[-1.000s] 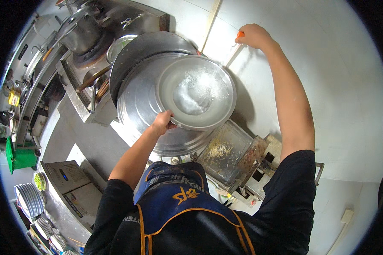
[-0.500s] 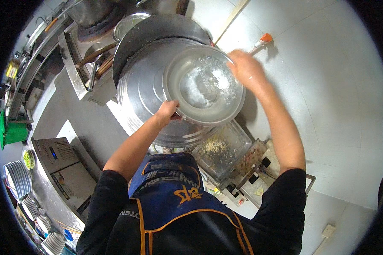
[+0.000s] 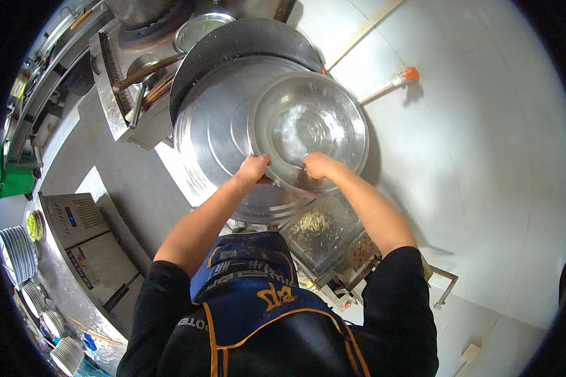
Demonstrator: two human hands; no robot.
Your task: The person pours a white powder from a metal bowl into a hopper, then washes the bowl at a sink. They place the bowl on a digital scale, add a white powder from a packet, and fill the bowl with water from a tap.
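Note:
A wide round metal bowl (image 3: 265,125) with shiny, wet-looking inner surfaces is tipped over a larger ridged metal lid or basin (image 3: 204,135). On its near left rim my left hand (image 3: 254,169) is closed, thumb over the edge. My right hand (image 3: 321,166) is inside the bowl, near the rim closest to me, its fingers curled toward the bowl's wall. Whatever those fingers hold, if anything, is hidden. Pale shreds (image 3: 314,221) lie in a clear rectangular container (image 3: 333,235) below the bowl.
A dark wok (image 3: 258,34) stands behind the large metal piece. Ladles with wooden handles (image 3: 148,72) rest at the left by the stove. An orange-ended stick (image 3: 410,75) leans at the right against a white tiled surface. Stacked plates (image 3: 19,254) line the far-left counter.
My right hand has moved from the bowl's far right rim down into its near side. Splashing liquid in the bowl has given way to a smoother, swirling surface. My left hand keeps its hold.

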